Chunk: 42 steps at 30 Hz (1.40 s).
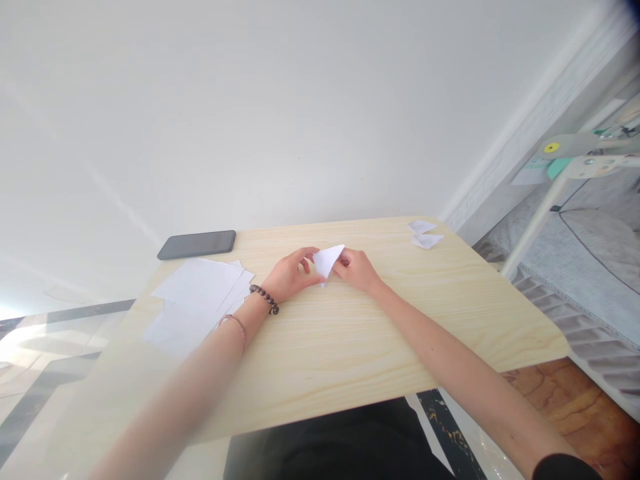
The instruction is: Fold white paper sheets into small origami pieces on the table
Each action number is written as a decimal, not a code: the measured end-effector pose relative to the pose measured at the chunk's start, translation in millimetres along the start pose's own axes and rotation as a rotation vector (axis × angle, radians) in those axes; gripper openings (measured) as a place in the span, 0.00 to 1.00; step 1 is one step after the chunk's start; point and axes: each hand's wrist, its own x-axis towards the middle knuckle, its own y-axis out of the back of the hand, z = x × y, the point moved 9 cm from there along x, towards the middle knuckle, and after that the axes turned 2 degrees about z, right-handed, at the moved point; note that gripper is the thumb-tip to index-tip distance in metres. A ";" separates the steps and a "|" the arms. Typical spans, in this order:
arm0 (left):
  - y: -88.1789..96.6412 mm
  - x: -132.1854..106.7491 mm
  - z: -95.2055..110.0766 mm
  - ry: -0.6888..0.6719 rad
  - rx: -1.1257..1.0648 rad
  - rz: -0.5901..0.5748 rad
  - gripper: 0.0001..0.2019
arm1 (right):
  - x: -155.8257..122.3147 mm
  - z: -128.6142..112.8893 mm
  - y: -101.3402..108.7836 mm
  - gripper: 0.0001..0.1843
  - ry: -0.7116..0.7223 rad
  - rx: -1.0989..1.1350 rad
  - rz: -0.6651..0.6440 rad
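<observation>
A small folded piece of white paper (328,261) is held up between my two hands, just above the wooden table. My left hand (291,275), with a beaded bracelet at the wrist, pinches its left edge between thumb and fingers. On the other side, my right hand (356,268) grips the right edge, its fingertips partly hidden behind the paper. Two folded white paper pieces (425,241) lie close together near the table's far right corner. Loose sheets of white paper (193,293) overlap on the left, partly behind my left forearm.
A dark smartphone (197,245) lies at the table's back left, beyond the sheets. The light wooden table (340,360) meets a white wall (300,120) at its far edge. A white metal frame (537,223) stands off to the right.
</observation>
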 end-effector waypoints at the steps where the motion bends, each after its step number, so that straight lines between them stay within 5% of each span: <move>1: -1.1 0.2 -0.4 -0.002 -0.011 -0.007 0.29 | 0.4 0.5 0.7 0.07 0.002 -0.031 0.011; 9: -4.4 0.7 -8.9 0.056 -0.268 -0.025 0.24 | -1.1 -4.8 8.4 0.10 0.069 -0.149 0.104; 14: -12.9 1.7 -19.8 0.172 -0.485 -0.084 0.25 | -9.3 -30.6 13.6 0.10 0.244 -0.323 0.228; 24: -8.0 0.0 -5.5 0.200 -0.456 -0.129 0.26 | -25.8 -66.3 -3.6 0.12 0.598 -0.583 0.310; 30: -3.9 -0.5 -9.0 0.249 -0.430 -0.077 0.22 | -20.8 -55.7 -1.4 0.08 0.471 -0.496 0.261; 36: -7.9 1.2 -14.7 0.255 -0.490 -0.098 0.18 | -13.7 -38.9 0.2 0.06 0.275 -0.155 0.117; 42: -6.6 2.2 -26.2 0.313 -0.541 -0.057 0.18 | -14.5 -38.7 1.2 0.07 0.278 -0.017 0.067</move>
